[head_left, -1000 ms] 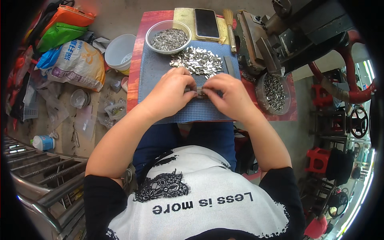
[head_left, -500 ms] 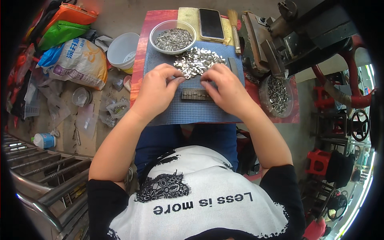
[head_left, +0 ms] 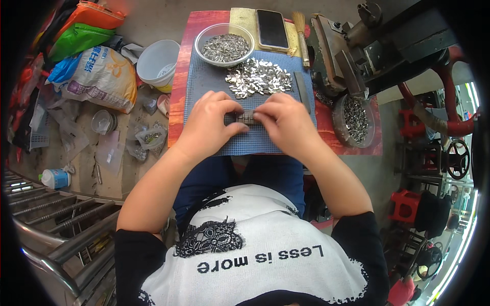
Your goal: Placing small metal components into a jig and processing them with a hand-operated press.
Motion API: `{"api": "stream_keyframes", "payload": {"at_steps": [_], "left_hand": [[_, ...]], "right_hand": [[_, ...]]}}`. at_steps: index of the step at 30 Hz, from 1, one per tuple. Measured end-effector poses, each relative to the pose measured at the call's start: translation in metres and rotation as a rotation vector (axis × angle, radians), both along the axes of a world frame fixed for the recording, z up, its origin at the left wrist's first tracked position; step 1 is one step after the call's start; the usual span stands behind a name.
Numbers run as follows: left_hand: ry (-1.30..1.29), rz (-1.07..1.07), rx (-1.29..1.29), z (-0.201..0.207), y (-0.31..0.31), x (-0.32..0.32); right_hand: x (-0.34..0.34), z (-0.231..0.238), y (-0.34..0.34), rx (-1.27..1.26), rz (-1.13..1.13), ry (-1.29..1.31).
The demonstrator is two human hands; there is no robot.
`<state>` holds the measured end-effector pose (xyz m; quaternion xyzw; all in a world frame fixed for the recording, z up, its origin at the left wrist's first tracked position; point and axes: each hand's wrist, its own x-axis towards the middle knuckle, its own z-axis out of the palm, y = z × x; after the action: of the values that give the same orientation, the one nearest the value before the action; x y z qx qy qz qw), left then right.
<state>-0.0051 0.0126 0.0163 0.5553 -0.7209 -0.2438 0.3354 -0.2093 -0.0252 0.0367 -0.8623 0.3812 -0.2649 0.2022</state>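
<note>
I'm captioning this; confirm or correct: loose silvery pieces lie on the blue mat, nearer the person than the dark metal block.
Not nearer but farther: the head view shows the loose silvery pieces beyond the dark metal block. The blue mat is correct.

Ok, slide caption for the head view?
Left hand and right hand at a dark block, silvery pieces piled beyond on the blue mat.
</note>
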Motion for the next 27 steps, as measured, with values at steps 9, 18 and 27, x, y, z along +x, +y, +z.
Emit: {"api": "stream_keyframes", "payload": {"at_steps": [9,18,27], "left_hand": [[-0.008,0.031,-0.050,-0.004,0.001,0.008],[-0.368,0.177,-0.098,0.057,-0.100,0.057],[-0.639,-0.066,0.111,0.051,-0.147,0.038]], "right_hand": [[-0.040,-0.021,-0.005,0.020,-0.257,-0.340],[-0.038,-0.031,0.004,0.002,-0.255,-0.384],[-0.040,-0.029,0.002,0.006,-0.229,-0.345]]}}
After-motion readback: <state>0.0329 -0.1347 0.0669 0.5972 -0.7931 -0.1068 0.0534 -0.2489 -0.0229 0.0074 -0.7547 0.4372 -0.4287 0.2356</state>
